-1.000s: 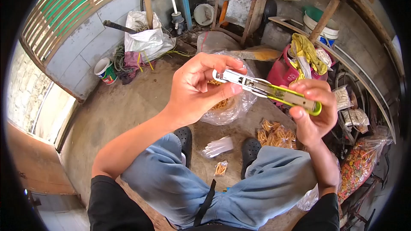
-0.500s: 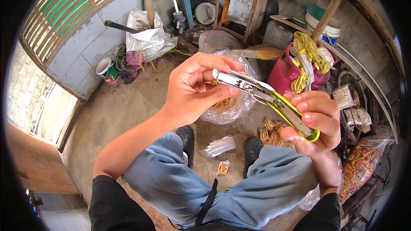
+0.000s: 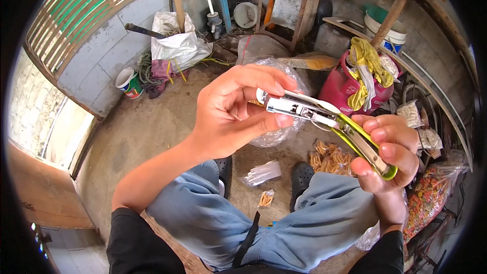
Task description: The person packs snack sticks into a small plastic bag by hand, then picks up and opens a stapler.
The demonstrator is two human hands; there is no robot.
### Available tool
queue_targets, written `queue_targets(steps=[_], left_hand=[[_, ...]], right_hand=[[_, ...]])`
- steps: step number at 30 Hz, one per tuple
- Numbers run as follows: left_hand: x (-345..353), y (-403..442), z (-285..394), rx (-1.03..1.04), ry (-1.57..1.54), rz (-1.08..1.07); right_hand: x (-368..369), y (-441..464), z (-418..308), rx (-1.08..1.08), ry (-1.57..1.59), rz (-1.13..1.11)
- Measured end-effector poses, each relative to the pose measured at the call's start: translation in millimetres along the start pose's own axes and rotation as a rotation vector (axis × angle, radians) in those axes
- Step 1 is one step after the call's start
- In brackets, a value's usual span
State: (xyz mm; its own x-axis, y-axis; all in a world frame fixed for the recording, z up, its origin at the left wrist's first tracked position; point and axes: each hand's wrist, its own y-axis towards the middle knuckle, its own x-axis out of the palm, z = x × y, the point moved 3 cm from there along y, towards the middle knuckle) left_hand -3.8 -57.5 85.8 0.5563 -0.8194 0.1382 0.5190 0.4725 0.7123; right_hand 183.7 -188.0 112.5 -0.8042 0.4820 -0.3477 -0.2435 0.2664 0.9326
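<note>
A stapler (image 3: 324, 117) with white and lime-green parts is spread open above my lap, its metal inside facing me. My left hand (image 3: 220, 109) pinches the white and metal end between thumb and fingers. Around the lime-green end, the fingers and thumb of my right hand (image 3: 388, 147) are closed. Below, on the floor between my shoes, lie a small packet of brown sticks (image 3: 266, 198) and a bundle of white plastic strips or bags (image 3: 263, 172). Partly hidden behind my left hand is a large clear plastic bag (image 3: 276, 137).
Several packets of brown sticks (image 3: 329, 158) lie beside my right shoe. A pink container (image 3: 335, 89) with yellow cloth on it stands beyond my right hand. At right leans a bag of colourful pieces (image 3: 431, 193). A white sack (image 3: 175, 45) and a small bucket (image 3: 127, 82) stand at far left.
Both hands have shifted slightly right with the stapler, my right hand farther and a little lower. The two hands are somewhat farther apart. The grip on the stapler stays.
</note>
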Motion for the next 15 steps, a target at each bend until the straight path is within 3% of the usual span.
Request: queue_targets(steps=[4,15], left_hand=[[4,2,7,0.096,0.021,-0.043],[3,1,4,0.114,-0.014,-0.084]], right_hand=[[0,2,-8,0.018,-0.011,-0.02],[3,7,-17,0.01,0.018,0.014]])
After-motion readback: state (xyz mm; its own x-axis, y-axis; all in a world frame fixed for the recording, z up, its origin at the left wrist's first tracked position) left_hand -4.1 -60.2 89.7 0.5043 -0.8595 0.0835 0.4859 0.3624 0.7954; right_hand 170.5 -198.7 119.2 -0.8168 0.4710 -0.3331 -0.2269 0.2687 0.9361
